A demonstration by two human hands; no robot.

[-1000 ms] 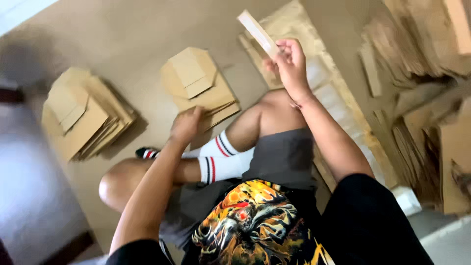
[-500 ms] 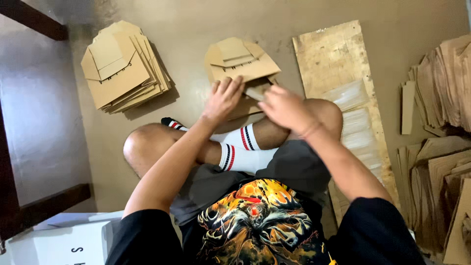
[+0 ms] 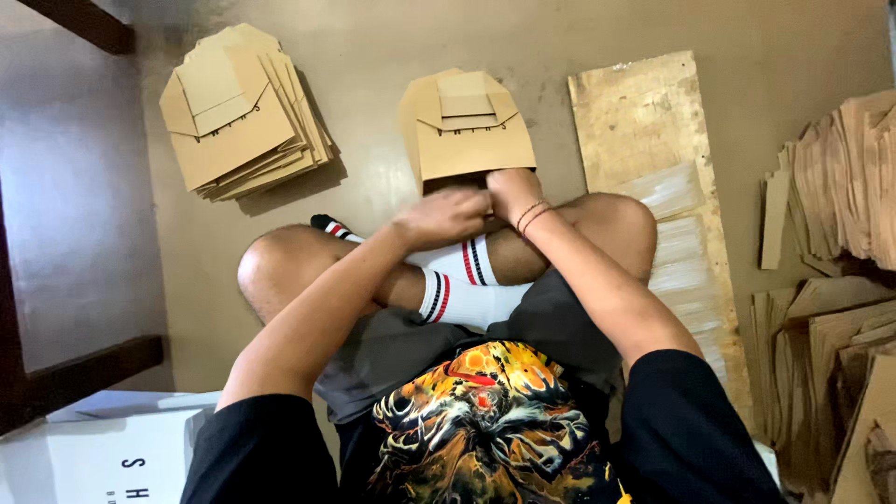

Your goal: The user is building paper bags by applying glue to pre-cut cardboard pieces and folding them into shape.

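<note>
The folded cardboard piece (image 3: 471,131) now lies on the floor (image 3: 392,196) at upper centre of the frame, its near edge right at your hands. A second ago your right hand (image 3: 509,191) was raised with a pale strip at the upper right; it has come down to meet your left hand (image 3: 443,217) above your shins. Both grips are curled tight together at that near edge; what they pinch, if anything, is hidden. It looks like pressing or folding. A stack of folded pieces (image 3: 238,117) sits upper left, the wooden board (image 3: 639,112) to the right.
</note>
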